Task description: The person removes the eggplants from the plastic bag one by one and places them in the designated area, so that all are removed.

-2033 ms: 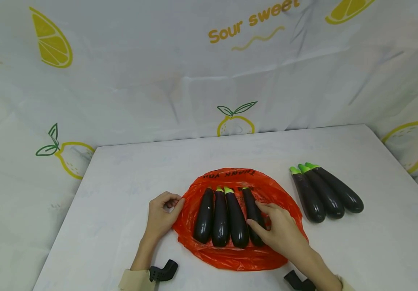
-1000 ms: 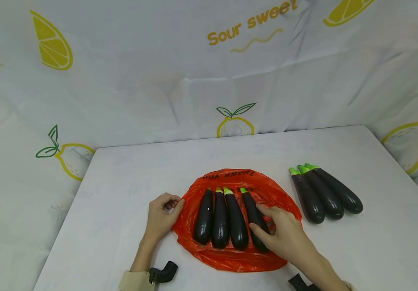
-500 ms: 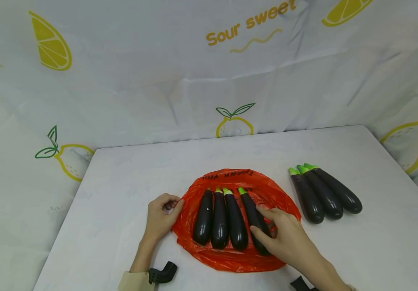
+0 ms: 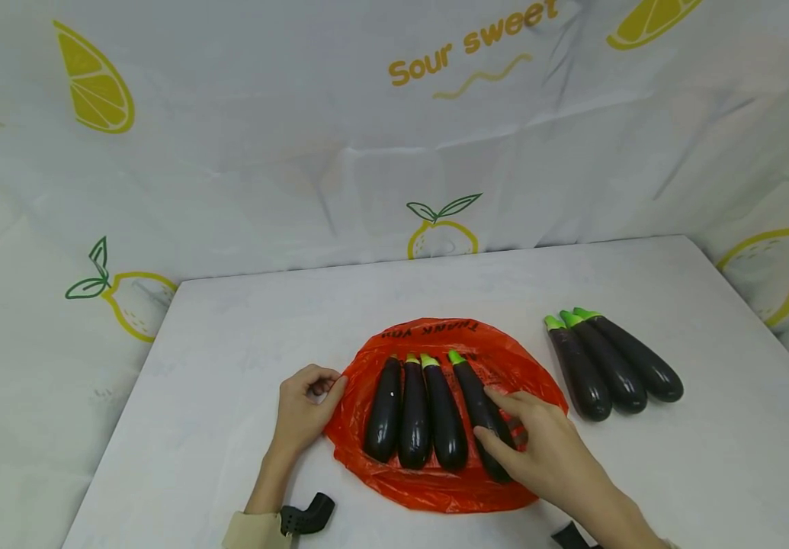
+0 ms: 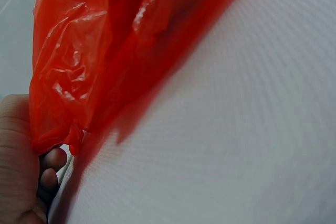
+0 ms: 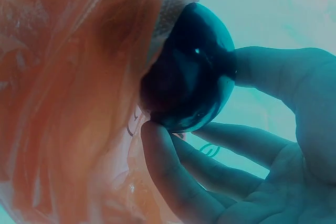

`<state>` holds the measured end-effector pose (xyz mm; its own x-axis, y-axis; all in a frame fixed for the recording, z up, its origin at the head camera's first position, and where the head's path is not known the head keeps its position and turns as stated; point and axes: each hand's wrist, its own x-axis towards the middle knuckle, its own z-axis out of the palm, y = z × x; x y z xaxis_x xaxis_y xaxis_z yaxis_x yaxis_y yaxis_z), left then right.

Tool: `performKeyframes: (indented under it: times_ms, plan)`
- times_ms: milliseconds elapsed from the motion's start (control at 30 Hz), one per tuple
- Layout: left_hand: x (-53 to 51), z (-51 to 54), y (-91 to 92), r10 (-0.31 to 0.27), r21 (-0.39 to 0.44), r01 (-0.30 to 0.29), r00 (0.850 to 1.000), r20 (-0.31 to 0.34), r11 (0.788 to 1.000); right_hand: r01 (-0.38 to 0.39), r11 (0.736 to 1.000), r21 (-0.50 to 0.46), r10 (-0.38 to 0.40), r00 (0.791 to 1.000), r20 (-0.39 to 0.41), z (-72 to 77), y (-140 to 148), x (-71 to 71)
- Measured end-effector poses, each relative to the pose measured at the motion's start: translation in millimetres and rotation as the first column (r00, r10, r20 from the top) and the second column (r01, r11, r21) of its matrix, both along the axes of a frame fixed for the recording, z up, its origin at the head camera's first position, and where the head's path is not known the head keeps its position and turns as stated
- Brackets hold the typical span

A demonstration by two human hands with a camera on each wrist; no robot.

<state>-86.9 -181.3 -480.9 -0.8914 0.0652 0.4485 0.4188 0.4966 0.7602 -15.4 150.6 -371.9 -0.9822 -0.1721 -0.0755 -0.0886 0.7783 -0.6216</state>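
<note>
Purple-black eggplant (image 4: pixel 471 385) is slanting away leftward from the right hand (image 4: pixel 538 442), whose thumb and fingers are pinching it.

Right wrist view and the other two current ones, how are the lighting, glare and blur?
Right wrist: strong blue-green cast, the bag washed out to orange, a small bright glint on the held eggplant; left wrist: dimmer, the bag's edge along the white table looks soft; head: fairly even light, glossy highlights on the three eggplants outside the bag.
</note>
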Motion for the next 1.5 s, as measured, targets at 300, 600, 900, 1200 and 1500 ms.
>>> performKeyframes:
  times_ms: [300,600,900,1200,1500]
  plan:
    - [-0.4,1.1,1.9,0.004,0.001,-0.004,1.0,-0.007,1.0,0.029,1.0,0.011,-0.029,0.998,-0.049,7.5,5.1,-1.0]
    - [-0.2,1.3,1.3,0.003,-0.002,-0.002,1.0,0.018,1.0,0.045,0.999,-0.003,-0.045,0.991,-0.124,11.6,15.0,-4.4]
    - [-0.8,0.2,0.8,0.004,-0.006,-0.004,1.0,0.01,1.0,0.057,0.998,-0.016,-0.059,0.978,-0.198,15.2,28.8,-6.1]
    - [0.6,2.4,2.5,0.013,0.006,-0.013,1.0,0.016,1.0,0.083,0.996,-0.027,-0.087,0.967,-0.239,20.3,43.2,-9.4]
    - [0.5,1.3,1.6,0.01,0.002,-0.01,1.0,0.009,1.0,0.12,0.992,-0.039,-0.126,0.937,-0.326,20.8,63.0,-13.1]
